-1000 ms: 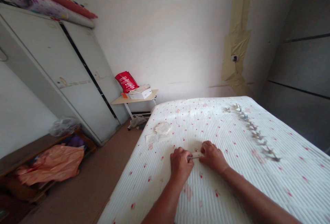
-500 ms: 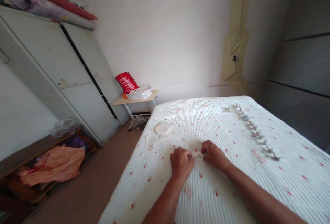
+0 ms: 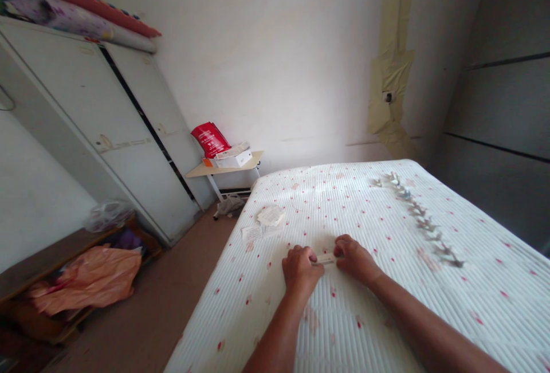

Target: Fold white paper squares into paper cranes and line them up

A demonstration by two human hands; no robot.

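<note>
A narrow folded strip of printed paper (image 3: pixel 325 259) lies on the bed's white quilted cover (image 3: pixel 344 327), between my two hands. My left hand (image 3: pixel 301 267) pinches its left end with curled fingers. At the right end, the fingers of my right hand (image 3: pixel 351 254) are closed on the paper too. Up and left of my hands lie flat printed paper pieces: a roundish stack (image 3: pixel 270 215) and squarer sheets (image 3: pixel 253 234). Along the right side of the bed runs a row of small folded paper figures (image 3: pixel 425 223), several of them, their exact shape too small to tell.
Beyond the bed's far left corner stands a small table (image 3: pixel 197 171) with a red bag (image 3: pixel 210 139) and a white box (image 3: pixel 235 159). A grey cabinet (image 3: pixel 124 98) stands at left, near a low wooden bench (image 3: pixel 47 250) with orange plastic (image 3: pixel 92 278).
Both hands keep their hold on the paper strip and have barely moved. A little more of the strip's face shows between them. The camera view has shifted slightly.
</note>
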